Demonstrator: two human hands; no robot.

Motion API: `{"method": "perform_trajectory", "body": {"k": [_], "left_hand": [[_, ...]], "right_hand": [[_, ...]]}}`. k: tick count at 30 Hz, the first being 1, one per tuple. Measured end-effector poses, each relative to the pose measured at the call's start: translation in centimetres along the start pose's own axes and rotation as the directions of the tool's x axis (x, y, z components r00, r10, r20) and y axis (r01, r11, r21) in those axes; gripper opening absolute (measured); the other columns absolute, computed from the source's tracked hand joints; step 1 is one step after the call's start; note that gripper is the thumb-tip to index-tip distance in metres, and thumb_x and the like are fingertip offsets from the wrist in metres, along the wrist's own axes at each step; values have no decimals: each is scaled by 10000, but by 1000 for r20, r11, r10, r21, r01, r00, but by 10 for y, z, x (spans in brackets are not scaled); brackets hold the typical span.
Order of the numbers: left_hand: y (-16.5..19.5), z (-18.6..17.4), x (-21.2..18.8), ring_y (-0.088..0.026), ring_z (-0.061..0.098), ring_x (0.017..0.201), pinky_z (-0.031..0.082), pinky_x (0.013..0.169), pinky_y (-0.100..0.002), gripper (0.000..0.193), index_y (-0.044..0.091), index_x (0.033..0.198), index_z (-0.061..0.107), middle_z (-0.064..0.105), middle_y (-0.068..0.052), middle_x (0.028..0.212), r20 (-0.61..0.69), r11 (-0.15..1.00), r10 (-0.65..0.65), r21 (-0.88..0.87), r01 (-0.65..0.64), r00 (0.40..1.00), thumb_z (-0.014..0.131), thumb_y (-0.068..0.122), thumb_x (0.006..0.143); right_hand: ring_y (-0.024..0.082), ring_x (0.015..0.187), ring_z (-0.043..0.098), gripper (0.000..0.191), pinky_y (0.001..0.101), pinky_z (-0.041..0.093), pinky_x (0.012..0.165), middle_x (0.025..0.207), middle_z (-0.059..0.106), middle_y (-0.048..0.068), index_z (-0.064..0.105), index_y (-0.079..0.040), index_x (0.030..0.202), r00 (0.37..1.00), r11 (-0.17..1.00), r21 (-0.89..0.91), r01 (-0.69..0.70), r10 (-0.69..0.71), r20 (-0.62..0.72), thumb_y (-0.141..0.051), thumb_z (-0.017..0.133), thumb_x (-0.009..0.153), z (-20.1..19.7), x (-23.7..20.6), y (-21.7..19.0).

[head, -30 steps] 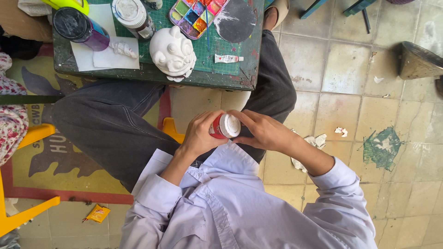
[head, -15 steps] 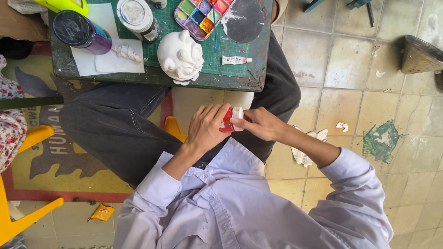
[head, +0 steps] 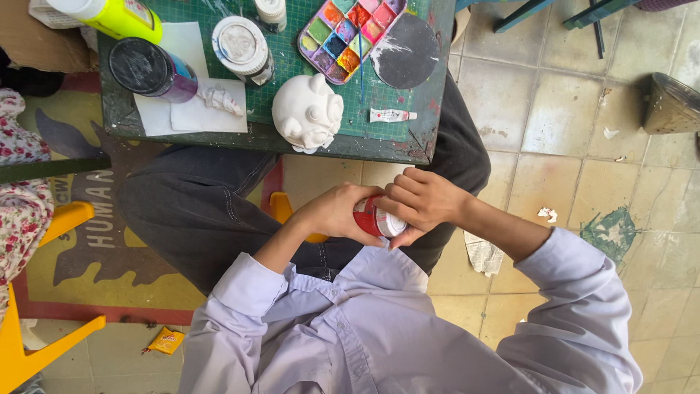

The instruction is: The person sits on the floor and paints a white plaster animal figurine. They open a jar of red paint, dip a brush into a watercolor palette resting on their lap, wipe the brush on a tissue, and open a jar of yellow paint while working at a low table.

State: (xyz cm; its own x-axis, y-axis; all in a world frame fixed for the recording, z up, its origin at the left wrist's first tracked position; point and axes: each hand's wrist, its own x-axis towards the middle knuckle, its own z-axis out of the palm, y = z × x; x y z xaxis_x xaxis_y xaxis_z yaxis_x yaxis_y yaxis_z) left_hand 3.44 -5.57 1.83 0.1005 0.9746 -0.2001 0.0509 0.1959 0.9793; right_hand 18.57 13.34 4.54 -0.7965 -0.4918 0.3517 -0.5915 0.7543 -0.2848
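Note:
A small red paint jar (head: 370, 217) with a white lid sits between both my hands, over my lap. My left hand (head: 337, 211) wraps its body from the left. My right hand (head: 421, 198) grips the lid end from the right, fingers curled over it. Just ahead stands a low green table (head: 350, 143) with an unpainted white figurine (head: 308, 112) near its front edge, a paint palette (head: 348, 34) with several coloured wells and a thin brush lying across it, and a small white paint tube (head: 392, 115).
On the table also stand a black-lidded jar (head: 149, 71), a white-lidded jar (head: 243, 47), a yellow-green bottle (head: 108, 15), white paper (head: 182, 109) and a dark round disc (head: 410, 49). A yellow plastic chair (head: 33, 343) stands at left. Paper scraps lie on the tiled floor.
The jar has turned in my hands: its white lid faced up a second ago and now points to the right under my right hand's fingers. My view has moved closer to the table.

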Motion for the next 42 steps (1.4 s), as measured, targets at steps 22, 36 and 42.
{"method": "perform_trajectory", "body": {"k": [22,36,42], "left_hand": [[-22,1,11,-173,717,966,578,885,-327,633,15,1137,693,748,-68,1073,154,933,104,-359,-43,983,921,345,647],[-22,2,15,-171,725,900,583,839,-312,604,-5,1089,699,762,-92,1002,99,948,46,-319,-12,994,920,339,644],[-12,14,14,-243,783,862,603,802,-353,545,6,1059,671,768,-139,928,-257,999,-22,-30,15,966,906,321,682]], "right_hand": [[287,756,594,706,409,487,680,887,582,100,565,-21,1200,990,990,106,-97,85,109,-651,648,892,-27,19,9],[335,765,622,578,439,528,698,879,613,164,554,11,1088,962,953,132,-273,268,58,-549,587,947,-11,16,1],[366,671,651,502,436,524,603,757,640,191,533,20,1080,753,749,115,-652,624,209,-475,540,994,-5,17,-6]]}}
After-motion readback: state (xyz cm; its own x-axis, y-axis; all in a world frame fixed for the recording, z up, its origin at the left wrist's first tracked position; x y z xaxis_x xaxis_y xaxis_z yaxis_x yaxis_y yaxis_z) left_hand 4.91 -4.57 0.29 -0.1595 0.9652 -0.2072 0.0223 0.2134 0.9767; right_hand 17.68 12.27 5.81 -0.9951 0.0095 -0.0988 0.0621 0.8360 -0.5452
